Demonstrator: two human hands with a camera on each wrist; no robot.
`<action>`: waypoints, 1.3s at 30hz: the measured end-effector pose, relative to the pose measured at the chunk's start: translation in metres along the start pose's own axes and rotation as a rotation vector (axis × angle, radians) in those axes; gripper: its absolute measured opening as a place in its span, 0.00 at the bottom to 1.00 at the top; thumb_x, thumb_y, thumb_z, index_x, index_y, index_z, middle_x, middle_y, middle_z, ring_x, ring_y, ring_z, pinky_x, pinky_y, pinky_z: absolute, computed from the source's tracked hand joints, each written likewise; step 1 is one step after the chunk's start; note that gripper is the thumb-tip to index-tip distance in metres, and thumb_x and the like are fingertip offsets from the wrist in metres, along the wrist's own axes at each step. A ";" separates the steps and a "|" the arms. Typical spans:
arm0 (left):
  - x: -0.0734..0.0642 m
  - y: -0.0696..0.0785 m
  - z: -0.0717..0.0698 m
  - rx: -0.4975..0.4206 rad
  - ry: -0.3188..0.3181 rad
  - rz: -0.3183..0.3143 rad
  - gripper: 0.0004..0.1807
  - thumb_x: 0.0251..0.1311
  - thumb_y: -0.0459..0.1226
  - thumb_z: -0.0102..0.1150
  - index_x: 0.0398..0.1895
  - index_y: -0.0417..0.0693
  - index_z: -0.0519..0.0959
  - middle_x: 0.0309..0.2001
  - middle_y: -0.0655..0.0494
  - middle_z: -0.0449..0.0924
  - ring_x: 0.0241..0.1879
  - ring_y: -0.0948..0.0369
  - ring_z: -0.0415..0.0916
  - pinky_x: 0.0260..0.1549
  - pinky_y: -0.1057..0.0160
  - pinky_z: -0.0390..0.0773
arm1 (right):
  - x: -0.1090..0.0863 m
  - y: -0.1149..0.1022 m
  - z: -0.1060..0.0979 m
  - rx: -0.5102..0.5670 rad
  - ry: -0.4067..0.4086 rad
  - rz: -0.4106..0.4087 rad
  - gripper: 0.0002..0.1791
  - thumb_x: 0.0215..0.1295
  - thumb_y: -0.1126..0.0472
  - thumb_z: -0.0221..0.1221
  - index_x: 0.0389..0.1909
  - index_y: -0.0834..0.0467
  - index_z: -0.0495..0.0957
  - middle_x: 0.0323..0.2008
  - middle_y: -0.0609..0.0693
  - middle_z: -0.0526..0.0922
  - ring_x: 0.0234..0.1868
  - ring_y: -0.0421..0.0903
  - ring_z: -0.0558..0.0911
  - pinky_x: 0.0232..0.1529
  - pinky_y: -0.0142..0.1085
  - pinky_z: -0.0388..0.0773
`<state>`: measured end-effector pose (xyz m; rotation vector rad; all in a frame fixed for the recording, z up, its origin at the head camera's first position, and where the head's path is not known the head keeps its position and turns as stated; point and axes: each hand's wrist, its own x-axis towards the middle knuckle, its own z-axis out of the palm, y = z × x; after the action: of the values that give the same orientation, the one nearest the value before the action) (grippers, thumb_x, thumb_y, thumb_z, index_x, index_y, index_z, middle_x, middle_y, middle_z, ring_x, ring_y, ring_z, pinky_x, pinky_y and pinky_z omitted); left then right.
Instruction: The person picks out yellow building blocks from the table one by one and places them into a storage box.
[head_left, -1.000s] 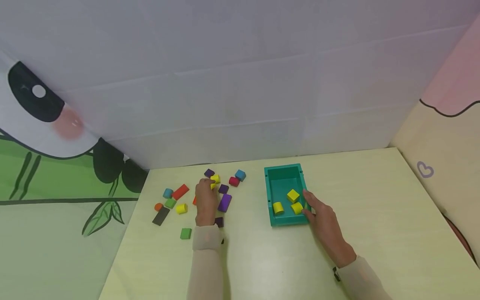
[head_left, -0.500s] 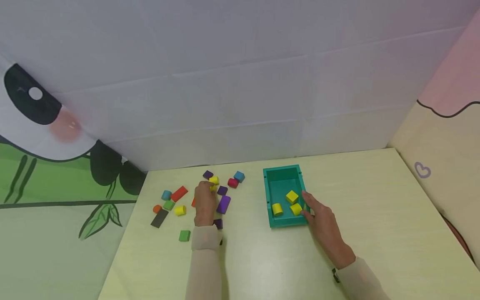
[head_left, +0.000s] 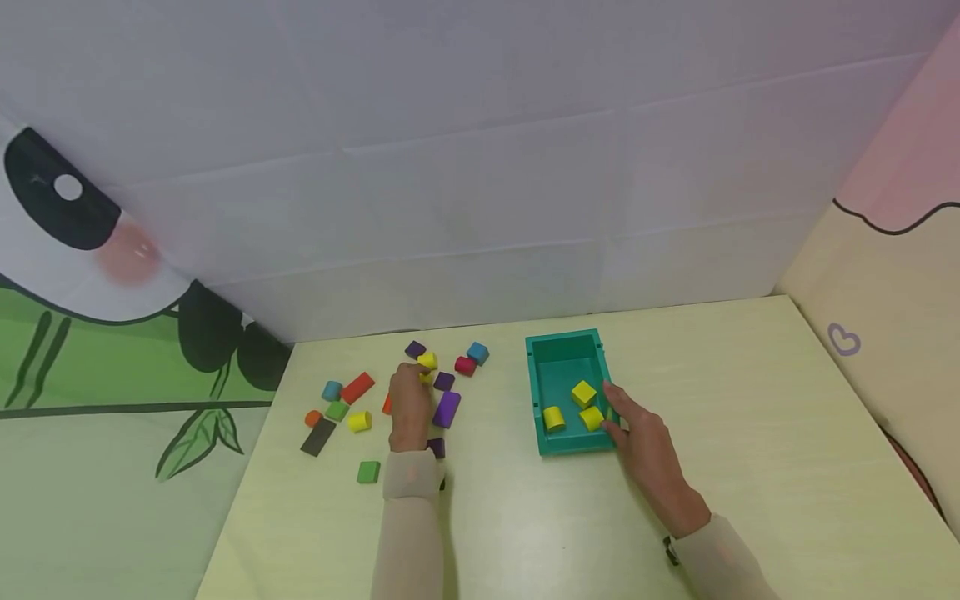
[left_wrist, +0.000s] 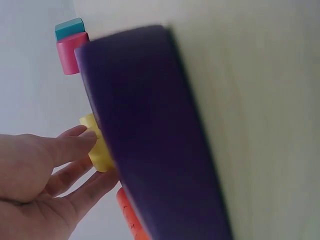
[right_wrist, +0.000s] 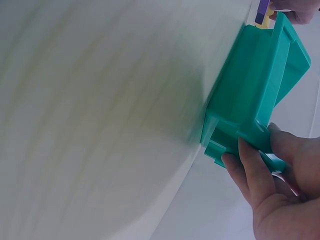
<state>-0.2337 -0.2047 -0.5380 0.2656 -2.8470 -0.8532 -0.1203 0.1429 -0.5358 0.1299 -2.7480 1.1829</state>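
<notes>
head: three yellow blocks [head_left: 584, 394] inside the teal box [head_left: 566, 372], presumably done; two loose yellow pieces [head_left: 360, 421] left of it, apparently pending. left wrist: left hand [left_wrist: 30, 170] pinching another yellow block [left_wrist: 102, 156] there. right wrist: right hand [right_wrist: 282, 200] gripping the box.

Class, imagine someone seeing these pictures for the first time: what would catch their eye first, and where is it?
Probably the teal rectangular plastic-looking box on the pale table, holding yellow blocks, its right edge gripped by the right hand. Next, the scattered red, blue, green and purple blocks to its left, where the left hand pinches a small yellow block. A dark purple block looms across the left wrist view.
</notes>
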 end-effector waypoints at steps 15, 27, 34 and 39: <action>-0.004 0.001 -0.006 0.002 0.015 -0.015 0.14 0.71 0.19 0.53 0.53 0.30 0.85 0.55 0.35 0.80 0.58 0.38 0.78 0.60 0.44 0.81 | 0.001 0.000 0.000 -0.008 0.008 -0.017 0.38 0.64 0.74 0.69 0.75 0.67 0.67 0.71 0.66 0.73 0.70 0.65 0.75 0.64 0.56 0.77; -0.015 0.020 -0.017 -0.012 0.078 0.045 0.14 0.65 0.17 0.59 0.49 0.29 0.87 0.54 0.34 0.83 0.54 0.38 0.80 0.57 0.45 0.83 | 0.001 0.000 0.000 -0.009 0.008 -0.020 0.39 0.64 0.74 0.69 0.75 0.67 0.67 0.71 0.66 0.73 0.69 0.65 0.75 0.64 0.56 0.77; -0.030 0.043 -0.017 -0.077 0.100 0.117 0.12 0.63 0.17 0.62 0.46 0.30 0.87 0.51 0.35 0.84 0.53 0.38 0.80 0.57 0.44 0.83 | 0.000 0.000 0.000 -0.008 0.007 -0.025 0.38 0.64 0.74 0.69 0.75 0.67 0.67 0.71 0.66 0.73 0.70 0.65 0.75 0.64 0.56 0.77; -0.036 0.058 -0.014 -0.106 0.093 0.152 0.12 0.64 0.18 0.63 0.47 0.31 0.87 0.54 0.36 0.83 0.54 0.39 0.79 0.59 0.46 0.83 | 0.000 0.000 0.000 -0.004 0.005 -0.019 0.38 0.64 0.74 0.69 0.75 0.67 0.67 0.71 0.65 0.73 0.70 0.65 0.74 0.64 0.56 0.77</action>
<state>-0.2027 -0.1568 -0.4981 0.0726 -2.6855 -0.9305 -0.1205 0.1430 -0.5359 0.1527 -2.7387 1.1707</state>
